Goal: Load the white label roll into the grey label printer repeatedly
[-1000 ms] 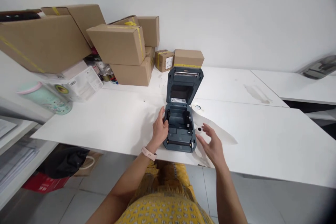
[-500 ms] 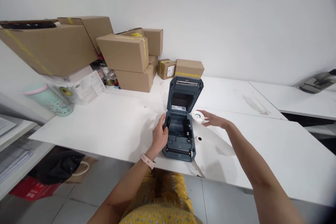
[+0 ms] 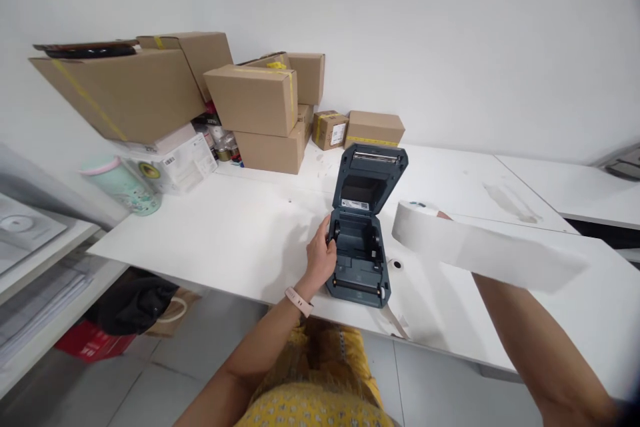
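Note:
A dark grey label printer (image 3: 357,260) stands on the white table with its lid (image 3: 373,177) tipped up and back. Its roll compartment shows no roll in it. My left hand (image 3: 320,253) grips the printer's left edge, fingers along the outside and thumb on the rim. To the printer's right, off the tabletop, my right hand (image 3: 444,215) holds a roll of white labels (image 3: 407,220). A long loose strip from that roll trails right and covers most of the hand. Beside the printer's right wall lies a small white roll with a dark core (image 3: 397,265).
Cardboard boxes (image 3: 250,100) are stacked at the back left, with two smaller ones behind the printer. A mint-green tumbler (image 3: 123,187) stands at the left by a white box (image 3: 175,163). A grey cable (image 3: 397,320) hangs over the table's front edge.
My right hand has lifted the label roll and drawn it right, away from the printer, and its strip now stretches across the hand. My left hand keeps its place on the printer.

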